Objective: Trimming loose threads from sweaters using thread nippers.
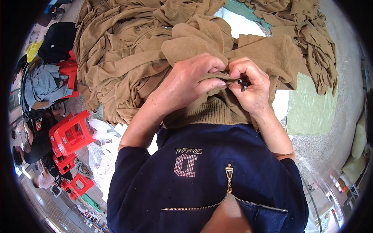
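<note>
A brown knitted garment [202,112] with a ribbed band lies bunched over my lap and the pile in front of me. My left hand [198,75] pinches a folded edge of it between thumb and fingers. My right hand [250,85] is closed close beside the left, its thumb and forefinger at the same edge. A small dark, shiny object [243,82] shows inside the curl of its fingers; most of it is hidden, so its kind cannot be made out.
A large heap of brown knitwear [112,58] fills the left and far side. More brown buttoned garments [316,50] lie at the far right, near a pale green sheet [312,105]. Red plastic stools [74,134], clear plastic bags [99,151] and other people [33,139] are at left.
</note>
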Demonstrator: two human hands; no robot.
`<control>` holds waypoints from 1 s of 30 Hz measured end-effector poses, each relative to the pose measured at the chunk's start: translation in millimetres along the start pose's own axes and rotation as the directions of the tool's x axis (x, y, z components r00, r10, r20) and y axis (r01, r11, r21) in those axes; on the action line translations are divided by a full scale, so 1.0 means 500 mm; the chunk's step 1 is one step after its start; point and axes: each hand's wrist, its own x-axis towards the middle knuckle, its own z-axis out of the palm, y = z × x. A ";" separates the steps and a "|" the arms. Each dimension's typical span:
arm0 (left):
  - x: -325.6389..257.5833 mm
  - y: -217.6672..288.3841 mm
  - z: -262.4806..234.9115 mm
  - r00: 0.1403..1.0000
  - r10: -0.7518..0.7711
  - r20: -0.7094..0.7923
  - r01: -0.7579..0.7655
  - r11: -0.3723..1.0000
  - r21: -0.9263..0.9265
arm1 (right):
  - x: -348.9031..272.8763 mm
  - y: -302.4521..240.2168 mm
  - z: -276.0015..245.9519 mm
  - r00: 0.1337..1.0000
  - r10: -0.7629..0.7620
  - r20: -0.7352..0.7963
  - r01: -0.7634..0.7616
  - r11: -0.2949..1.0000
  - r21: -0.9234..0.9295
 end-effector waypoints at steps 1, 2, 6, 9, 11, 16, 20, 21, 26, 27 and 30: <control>-0.001 -0.006 0.003 1.000 0.000 0.000 0.000 1.000 0.000 | 0.000 0.000 0.000 0.999 -0.048 0.000 0.048 0.998 -0.027; -0.004 -0.016 0.008 0.999 0.049 0.003 -0.049 0.998 0.042 | -0.002 0.002 0.000 0.999 -0.048 0.000 0.048 0.998 -0.027; 0.001 -0.027 0.009 0.981 0.175 0.080 -0.189 0.956 0.225 | -0.013 0.010 0.000 0.996 0.084 -0.016 -0.081 0.987 0.135; -0.006 -0.041 0.024 0.959 0.280 0.038 -0.276 0.899 0.341 | -0.015 0.007 0.003 0.990 0.131 -0.046 -0.118 0.967 0.224; -0.006 -0.043 0.032 0.946 0.325 0.014 -0.306 0.876 0.374 | -0.017 0.006 0.006 0.984 0.163 -0.069 -0.137 0.947 0.290; -0.002 -0.042 0.050 0.903 0.428 -0.042 -0.365 0.815 0.451 | -0.017 0.007 0.006 0.982 0.111 -0.154 -0.076 0.974 0.214; 0.001 -0.048 0.055 0.856 0.506 -0.106 -0.394 0.772 0.499 | -0.024 0.004 0.019 0.988 0.070 -0.138 -0.048 0.986 0.160; 0.001 -0.050 0.055 0.841 0.526 -0.130 -0.396 0.760 0.516 | -0.024 0.000 0.019 0.989 0.062 -0.135 -0.045 0.991 0.126; -0.050 -0.045 0.048 0.917 0.396 -0.044 -0.380 0.904 0.197 | -0.037 -0.014 0.004 0.949 -0.315 -0.019 0.310 0.941 -0.133; -0.068 -0.042 0.038 0.960 0.270 0.078 -0.274 0.961 0.041 | -0.044 -0.009 0.000 0.923 -0.384 0.017 0.382 0.911 -0.153; -0.123 -0.059 0.043 0.923 -0.308 0.230 0.384 0.755 -0.531 | -0.055 -0.007 -0.005 0.920 -0.382 0.085 0.389 0.916 -0.096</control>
